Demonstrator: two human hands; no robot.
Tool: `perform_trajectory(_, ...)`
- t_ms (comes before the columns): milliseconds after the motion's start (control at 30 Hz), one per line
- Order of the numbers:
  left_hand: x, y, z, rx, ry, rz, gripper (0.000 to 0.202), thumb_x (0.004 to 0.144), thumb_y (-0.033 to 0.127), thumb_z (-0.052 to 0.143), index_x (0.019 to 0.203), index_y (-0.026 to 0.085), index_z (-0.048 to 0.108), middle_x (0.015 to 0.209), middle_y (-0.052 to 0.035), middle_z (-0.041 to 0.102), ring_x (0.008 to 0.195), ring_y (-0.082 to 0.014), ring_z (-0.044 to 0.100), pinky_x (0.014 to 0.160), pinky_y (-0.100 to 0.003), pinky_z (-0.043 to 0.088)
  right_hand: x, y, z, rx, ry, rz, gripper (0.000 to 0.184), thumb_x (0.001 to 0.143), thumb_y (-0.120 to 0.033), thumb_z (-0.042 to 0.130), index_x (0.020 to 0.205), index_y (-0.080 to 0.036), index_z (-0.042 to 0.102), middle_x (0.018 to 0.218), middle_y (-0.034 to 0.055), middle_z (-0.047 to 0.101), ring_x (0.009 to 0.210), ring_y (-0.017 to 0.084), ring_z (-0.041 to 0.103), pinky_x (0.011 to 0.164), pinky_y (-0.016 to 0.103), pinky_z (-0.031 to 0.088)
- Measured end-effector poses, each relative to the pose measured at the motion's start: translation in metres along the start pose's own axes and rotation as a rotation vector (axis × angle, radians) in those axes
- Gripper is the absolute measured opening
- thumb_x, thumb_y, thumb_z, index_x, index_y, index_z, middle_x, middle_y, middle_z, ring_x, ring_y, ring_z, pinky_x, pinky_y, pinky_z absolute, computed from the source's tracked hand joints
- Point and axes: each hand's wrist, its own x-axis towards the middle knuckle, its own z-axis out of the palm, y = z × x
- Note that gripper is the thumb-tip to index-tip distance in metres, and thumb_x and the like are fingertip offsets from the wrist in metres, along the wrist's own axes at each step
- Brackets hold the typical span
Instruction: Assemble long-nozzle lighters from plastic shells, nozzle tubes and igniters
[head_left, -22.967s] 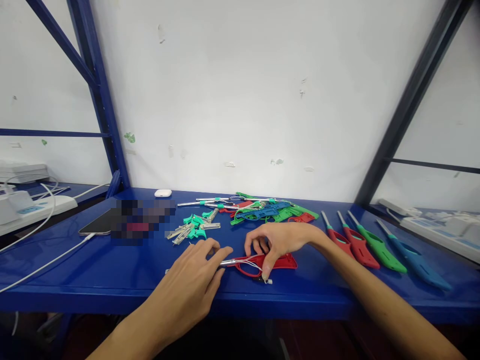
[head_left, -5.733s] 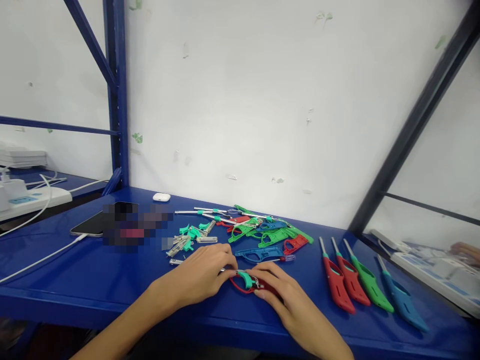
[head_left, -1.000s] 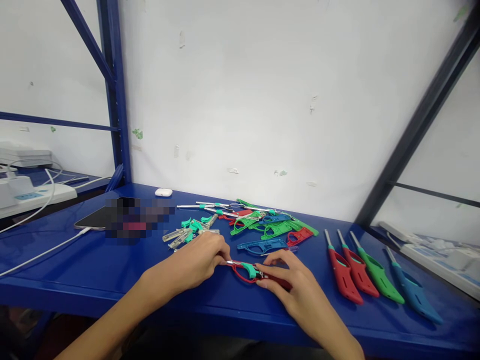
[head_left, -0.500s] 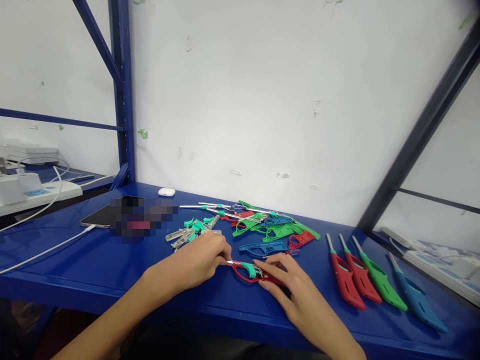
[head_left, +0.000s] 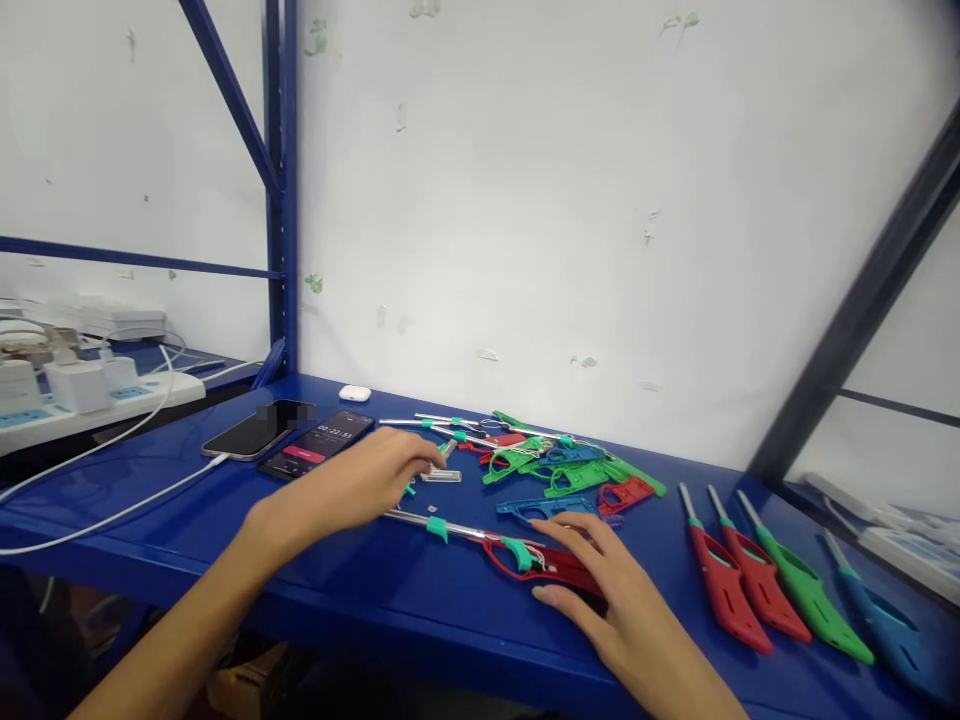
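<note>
A red lighter body half (head_left: pixel 566 568) lies on the blue table with a green trigger piece and thin wires in it. A metal lighter tube (head_left: pixel 459 530) with a green collar runs left from it. My right hand (head_left: pixel 611 580) steadies the red half, thumb on the near side and fingers on the far side. My left hand (head_left: pixel 375 475) is over the pile of small clear parts (head_left: pixel 441 476) and green pieces, its fingers bent downward and together. Whatever is between its fingertips is hidden.
Behind lie loose green body halves (head_left: pixel 577 478), a blue half (head_left: pixel 544 508), a red half (head_left: pixel 626 494) and metal tubes. Several whole lighters (head_left: pixel 731 590) lie at right. Two phones (head_left: pixel 319 443), a white cable (head_left: pixel 120 515) and a white earbud case (head_left: pixel 355 394) are at left.
My left hand has left the metal tip by the red half and moved left to the clear parts. The tube now shows in full. My right hand stays at the red half; the view has shifted.
</note>
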Motion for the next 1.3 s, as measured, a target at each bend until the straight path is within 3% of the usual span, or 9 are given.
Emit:
perform_trajectory(100, -0.002, -0.023, -0.02, 0.089, 0.025, -0.104, 0.033, 0.099, 0.025, 0.047, 0.109, 0.024, 0.079, 0.111, -0.0052, 0.079, 0.103, -0.0252, 0.072, 0.088, -0.032, 0.05, -0.001, 0.003, 0.002, -0.011, 0.046, -0.013, 0.045, 0.103, -0.054, 0.055, 0.146, -0.04, 0.057, 0.153, 0.0054, 0.05, 0.138, 0.028, 0.056, 0.116, 0.042, 0.048)
perform_trajectory(233, -0.001, -0.04, -0.025, 0.129, -0.007, -0.157, 0.027, 0.092, 0.028, 0.055, 0.093, 0.022, 0.08, 0.089, -0.0069, 0.079, 0.082, -0.0253, 0.071, 0.074, -0.032, 0.049, -0.002, 0.005, 0.005, -0.029, 0.095, -0.018, 0.043, 0.105, -0.054, 0.049, 0.146, -0.042, 0.056, 0.154, 0.0046, 0.049, 0.141, 0.026, 0.055, 0.117, 0.043, 0.048)
perform_trajectory(400, 0.003, -0.035, -0.014, 0.127, -0.028, -0.141, 0.029, 0.092, 0.033, 0.054, 0.101, 0.024, 0.081, 0.102, -0.0079, 0.078, 0.093, -0.0273, 0.07, 0.075, -0.031, 0.046, -0.002, 0.009, 0.008, -0.076, 0.14, -0.06, 0.041, 0.106, -0.053, 0.048, 0.145, -0.044, 0.057, 0.152, 0.004, 0.051, 0.138, 0.025, 0.059, 0.111, 0.04, 0.054)
perform_trajectory(600, 0.005, -0.029, -0.006, 0.112, -0.09, -0.156, 0.023, 0.089, 0.03, 0.058, 0.088, 0.022, 0.079, 0.073, -0.006, 0.074, 0.062, -0.0222, 0.064, 0.056, -0.03, 0.035, 0.0, 0.008, 0.008, -0.111, 0.179, -0.12, 0.038, 0.107, -0.051, 0.048, 0.14, -0.039, 0.062, 0.146, 0.0075, 0.057, 0.132, 0.025, 0.064, 0.105, 0.038, 0.058)
perform_trajectory(833, 0.003, -0.033, -0.003, 0.037, -0.085, -0.14, 0.016, 0.084, 0.025, 0.061, 0.091, 0.022, 0.075, 0.073, -0.004, 0.073, 0.059, -0.0202, 0.062, 0.055, -0.029, 0.035, 0.001, 0.008, 0.009, -0.115, 0.177, -0.13, 0.037, 0.107, -0.049, 0.049, 0.14, -0.039, 0.062, 0.145, 0.0072, 0.057, 0.131, 0.024, 0.065, 0.105, 0.037, 0.058)
perform_trajectory(1000, 0.002, -0.022, -0.011, -0.089, 0.051, -0.128, 0.026, 0.091, 0.032, 0.059, 0.11, 0.022, 0.073, 0.083, -0.0051, 0.074, 0.076, -0.0238, 0.067, 0.064, -0.03, 0.041, 0.0, 0.01, 0.01, -0.117, 0.211, -0.136, 0.04, 0.107, -0.046, 0.048, 0.146, -0.039, 0.054, 0.148, 0.0073, 0.052, 0.131, 0.023, 0.064, 0.106, 0.036, 0.057)
perform_trajectory(1100, 0.003, -0.011, -0.017, -0.234, 0.092, -0.129, 0.033, 0.096, 0.043, 0.058, 0.119, 0.023, 0.071, 0.081, -0.0031, 0.074, 0.073, -0.0222, 0.068, 0.065, -0.029, 0.045, -0.001, 0.008, 0.01, -0.12, 0.251, -0.152, 0.039, 0.108, -0.043, 0.048, 0.147, -0.04, 0.052, 0.147, 0.0066, 0.053, 0.131, 0.023, 0.063, 0.107, 0.036, 0.056)
perform_trajectory(1200, 0.005, 0.0, -0.017, -0.39, 0.094, -0.116, 0.037, 0.096, 0.052, 0.06, 0.116, 0.022, 0.068, 0.084, -0.0033, 0.076, 0.074, -0.0204, 0.071, 0.062, -0.027, 0.047, 0.0, 0.007, 0.01, -0.136, 0.284, -0.209, 0.038, 0.107, -0.042, 0.051, 0.145, -0.041, 0.053, 0.141, 0.0044, 0.059, 0.129, 0.022, 0.064, 0.106, 0.036, 0.057)
perform_trajectory(1300, 0.008, 0.011, -0.008, -0.689, 0.085, -0.115, 0.032, 0.09, 0.05, 0.071, 0.103, 0.021, 0.065, 0.078, -0.0031, 0.075, 0.071, -0.0184, 0.069, 0.055, -0.024, 0.041, -0.001, 0.005, 0.008, -0.159, 0.317, -0.255, 0.037, 0.106, -0.04, 0.054, 0.143, -0.041, 0.055, 0.136, 0.0033, 0.063, 0.127, 0.023, 0.064, 0.105, 0.039, 0.058)
